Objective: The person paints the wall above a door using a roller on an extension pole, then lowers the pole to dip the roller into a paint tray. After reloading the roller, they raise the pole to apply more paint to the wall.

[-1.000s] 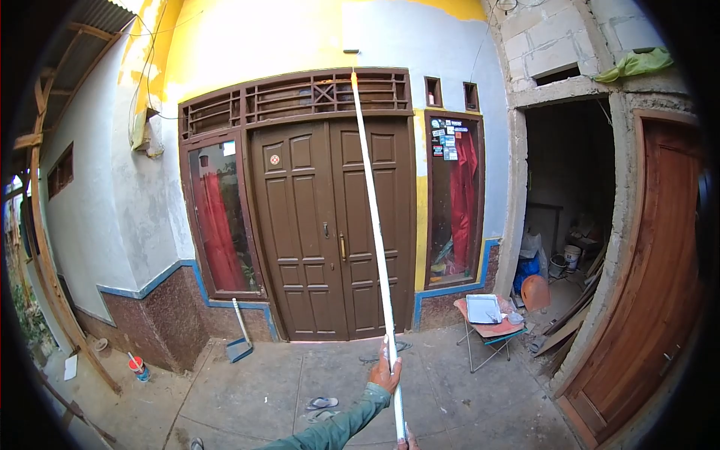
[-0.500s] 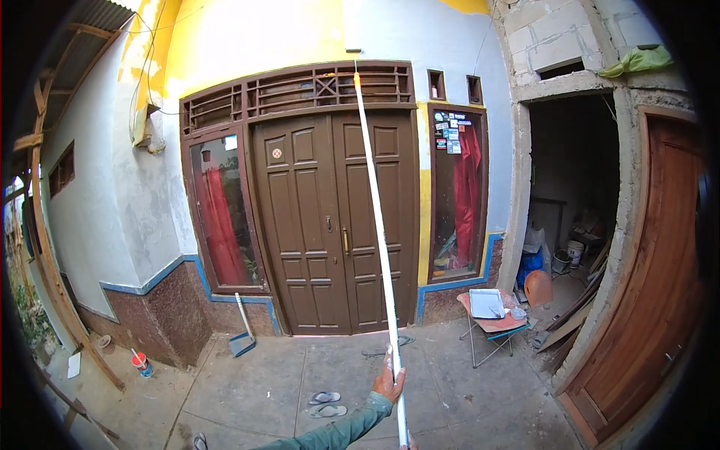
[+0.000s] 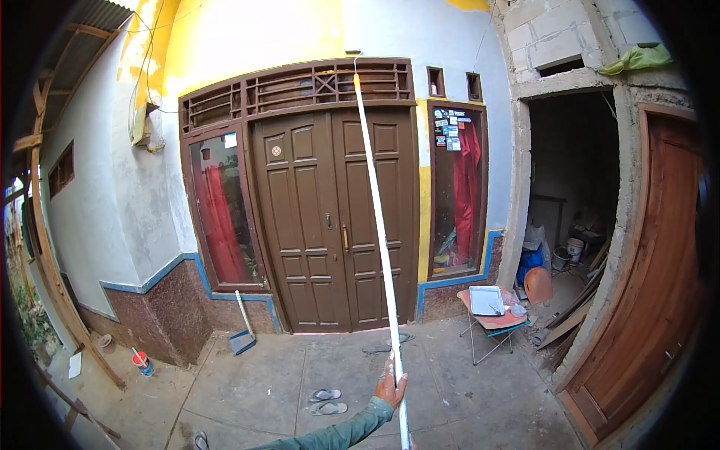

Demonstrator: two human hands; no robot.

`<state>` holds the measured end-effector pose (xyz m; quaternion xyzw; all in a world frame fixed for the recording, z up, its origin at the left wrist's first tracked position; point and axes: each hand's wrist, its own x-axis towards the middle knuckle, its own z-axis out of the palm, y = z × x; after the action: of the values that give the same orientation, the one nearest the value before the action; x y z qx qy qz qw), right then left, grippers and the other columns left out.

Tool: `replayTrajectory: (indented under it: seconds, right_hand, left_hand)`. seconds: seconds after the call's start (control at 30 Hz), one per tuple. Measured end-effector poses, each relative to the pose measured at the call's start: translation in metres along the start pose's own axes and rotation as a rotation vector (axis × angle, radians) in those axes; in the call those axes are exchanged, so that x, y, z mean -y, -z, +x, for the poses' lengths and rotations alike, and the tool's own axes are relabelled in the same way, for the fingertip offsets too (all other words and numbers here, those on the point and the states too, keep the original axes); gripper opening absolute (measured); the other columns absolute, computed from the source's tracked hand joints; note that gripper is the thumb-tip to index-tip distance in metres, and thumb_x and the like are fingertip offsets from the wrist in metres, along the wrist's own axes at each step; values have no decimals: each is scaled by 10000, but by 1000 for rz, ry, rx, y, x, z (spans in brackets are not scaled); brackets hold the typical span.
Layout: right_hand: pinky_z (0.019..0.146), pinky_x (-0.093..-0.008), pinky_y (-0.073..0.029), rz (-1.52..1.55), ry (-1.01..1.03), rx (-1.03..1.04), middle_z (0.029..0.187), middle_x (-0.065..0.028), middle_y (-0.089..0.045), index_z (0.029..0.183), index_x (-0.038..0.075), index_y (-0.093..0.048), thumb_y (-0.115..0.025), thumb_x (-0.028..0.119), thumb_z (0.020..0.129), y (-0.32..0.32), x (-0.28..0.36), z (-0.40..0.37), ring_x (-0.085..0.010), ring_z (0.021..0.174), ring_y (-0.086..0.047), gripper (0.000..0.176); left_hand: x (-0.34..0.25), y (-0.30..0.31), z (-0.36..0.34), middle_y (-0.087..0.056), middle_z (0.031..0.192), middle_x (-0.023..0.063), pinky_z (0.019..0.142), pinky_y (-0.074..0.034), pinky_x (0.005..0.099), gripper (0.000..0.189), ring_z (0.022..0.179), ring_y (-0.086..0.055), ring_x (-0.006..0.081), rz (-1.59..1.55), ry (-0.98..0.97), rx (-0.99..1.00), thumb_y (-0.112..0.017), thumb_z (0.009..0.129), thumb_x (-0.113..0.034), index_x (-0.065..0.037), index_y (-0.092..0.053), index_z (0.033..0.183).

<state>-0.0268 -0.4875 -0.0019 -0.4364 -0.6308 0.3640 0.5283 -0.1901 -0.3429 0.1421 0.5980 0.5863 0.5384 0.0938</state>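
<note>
A long white pole [image 3: 381, 225] rises from the bottom of the view to the wall above the brown double door [image 3: 337, 217]. My left hand [image 3: 391, 388], in a green sleeve, is wrapped round its lower part. Of my right hand only a sliver shows at the bottom edge, by the pole's lower end, and its fingers are hidden. At the pole's orange top a thin wire frame leads up to a roller [image 3: 352, 52] against the wall, at the border between yellow paint [image 3: 262, 37] and pale paint [image 3: 405, 37].
A folding stool [image 3: 499, 321] bears a paint tray [image 3: 487, 301] at right. A dustpan [image 3: 242, 342] leans by the left window. Sandals [image 3: 328, 409] and a red and blue pot [image 3: 142, 364] are on the floor. A dark doorway [image 3: 570, 165] opens at right.
The view has shifted very slightly. My left hand stays round the pole and has hardly moved, and the roller is at nearly the same place on the wall.
</note>
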Motion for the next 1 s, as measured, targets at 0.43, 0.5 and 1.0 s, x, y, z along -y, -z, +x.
replayTrajectory:
  seconds: [0.43, 0.5, 1.0]
  right_hand:
    - [530, -422, -401, 40, -130, -7, 660, -180, -531, 1245, 67, -553, -461, 382, 958, 4, 10, -12, -285, 560, -472, 436]
    - [533, -412, -400, 41, -124, -3, 658, -163, -525, 1208, 49, -566, -462, 371, 961, -1, -5, -17, -271, 568, -471, 420]
    - [512, -396, -396, 45, -59, -61, 614, -120, -497, 1016, -4, -586, -478, 313, 963, -1, 12, -1, -227, 557, -465, 339]
  left_hand:
    - [12, -9, -17, -630, 794, 263, 602, -492, 471, 700, 688, -633, 442, 19, 33, 19, -545, 928, -302, 12, -179, 1434]
    - [11, -8, -21, -628, 763, 242, 583, -489, 460, 689, 659, -633, 423, 10, 13, -3, -552, 926, -291, 11, -194, 1430]
    - [-23, 5, 11, -563, 632, 108, 520, -455, 345, 658, 519, -557, 210, -155, -112, -134, -607, 903, -207, 27, -264, 1413]
